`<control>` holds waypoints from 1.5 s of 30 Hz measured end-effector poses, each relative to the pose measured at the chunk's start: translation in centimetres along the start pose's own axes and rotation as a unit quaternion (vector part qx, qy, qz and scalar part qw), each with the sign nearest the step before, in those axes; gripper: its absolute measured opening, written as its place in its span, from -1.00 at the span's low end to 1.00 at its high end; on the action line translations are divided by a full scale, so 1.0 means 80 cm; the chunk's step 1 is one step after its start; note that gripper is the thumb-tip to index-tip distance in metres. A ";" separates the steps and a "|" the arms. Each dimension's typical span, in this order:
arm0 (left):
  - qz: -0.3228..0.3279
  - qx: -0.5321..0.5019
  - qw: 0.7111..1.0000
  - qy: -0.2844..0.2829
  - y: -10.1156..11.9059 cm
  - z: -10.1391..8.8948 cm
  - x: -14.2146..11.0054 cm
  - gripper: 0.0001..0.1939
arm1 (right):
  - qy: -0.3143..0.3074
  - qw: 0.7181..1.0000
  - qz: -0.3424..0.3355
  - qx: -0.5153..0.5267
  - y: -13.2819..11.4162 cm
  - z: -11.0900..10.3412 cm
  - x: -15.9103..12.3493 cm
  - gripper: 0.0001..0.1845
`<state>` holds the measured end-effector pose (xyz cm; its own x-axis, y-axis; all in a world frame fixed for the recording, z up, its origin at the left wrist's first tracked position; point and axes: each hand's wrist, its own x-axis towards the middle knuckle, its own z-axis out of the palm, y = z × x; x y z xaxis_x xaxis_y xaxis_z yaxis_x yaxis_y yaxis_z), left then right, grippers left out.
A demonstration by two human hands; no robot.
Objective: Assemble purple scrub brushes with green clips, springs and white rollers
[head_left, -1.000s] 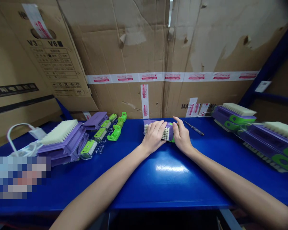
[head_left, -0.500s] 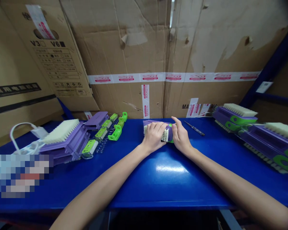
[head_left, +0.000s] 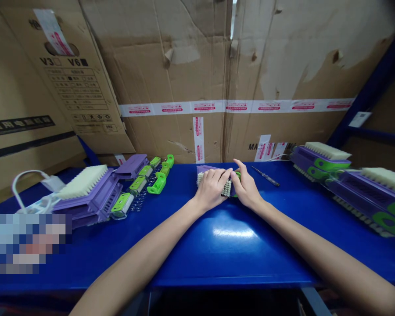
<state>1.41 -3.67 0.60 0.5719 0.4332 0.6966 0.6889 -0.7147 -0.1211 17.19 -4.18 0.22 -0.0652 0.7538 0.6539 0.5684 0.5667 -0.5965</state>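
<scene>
The brush (head_left: 227, 188) lies on the surface (head_left: 230, 259), mostly hidden by the hands (head_left: 211, 186) (head_left: 245, 185): left curled over its bristles, right pressed to its green end, fingertips unclear. Right of the brush lies a screwdriver (head_left: 266, 176); far left, pixelation masks something.

Stacked brushes flank the tabletop (head_left: 230, 254), left (head_left: 84, 182) and right (head_left: 375, 188); a screwdriver (head_left: 265, 176) lies between, before a cardboard wall (head_left: 171, 79).
</scene>
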 end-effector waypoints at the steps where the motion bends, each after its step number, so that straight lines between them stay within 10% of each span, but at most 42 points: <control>1: 0.000 0.002 1.000 -0.003 0.000 0.000 0.000 -0.43 | -0.006 1.000 -0.001 0.006 0.001 0.000 0.000 -0.43; 15: -0.014 0.042 0.999 0.020 -0.012 0.002 -0.003 -0.32 | 0.004 0.999 -0.004 0.034 0.007 -0.001 -0.001 -0.45; 21: -0.111 0.033 0.991 0.073 -0.024 0.007 -0.006 -0.03 | 0.053 0.984 0.117 0.124 0.021 -0.004 0.002 -0.45; 28: -0.176 -0.101 0.978 -0.039 -0.042 0.014 -0.007 -0.01 | 0.049 0.910 0.327 0.250 0.017 -0.006 0.011 -0.43; 45: -0.310 0.001 0.946 -0.101 -0.039 0.013 -0.006 -0.12 | -0.059 0.971 0.211 0.097 0.048 -0.001 0.010 -0.15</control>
<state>-0.59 -1.09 -0.07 0.1319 0.8643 0.4854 0.9203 -0.2887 0.2639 19.37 -1.41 -1.47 0.0401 0.9586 0.2820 0.4008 0.2431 -0.8833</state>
